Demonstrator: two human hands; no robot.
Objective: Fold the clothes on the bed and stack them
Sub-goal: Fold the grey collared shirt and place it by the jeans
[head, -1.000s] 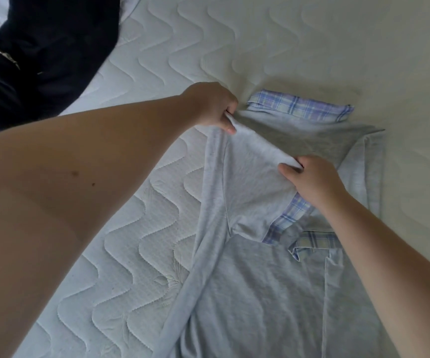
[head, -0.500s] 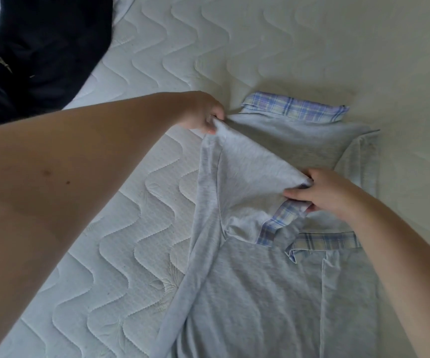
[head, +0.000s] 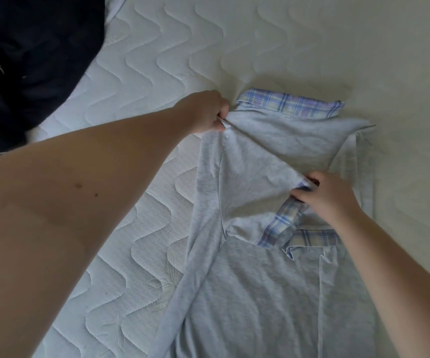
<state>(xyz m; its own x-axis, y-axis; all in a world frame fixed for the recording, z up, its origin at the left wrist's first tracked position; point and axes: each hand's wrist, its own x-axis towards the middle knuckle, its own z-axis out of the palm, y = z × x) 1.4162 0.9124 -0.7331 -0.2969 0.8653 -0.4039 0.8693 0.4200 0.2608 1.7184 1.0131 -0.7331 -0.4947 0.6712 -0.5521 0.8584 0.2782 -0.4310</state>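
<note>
Both hands, left (head: pixel 203 113) and right (head: pixel 325 195), pinched the soft, light grey plaid-trimmed jersey garment (head: pixel 260 293); limp cloth, best gripped at edges.

- A bedroom in a home is showing here: a bare white mattress (head: pixel 141 156) with wavy quilted stitching is filling nearly the whole view, with no sheet lying over it.
- A light grey garment (head: pixel 260 293) with blue plaid trim is lying spread toward the mattress's near right edge.
- A dark navy garment (head: pixel 35 55) is lying heaped at the far left corner.
- Soft, even light is falling across the quilting, and no furniture or walls are showing.
</note>
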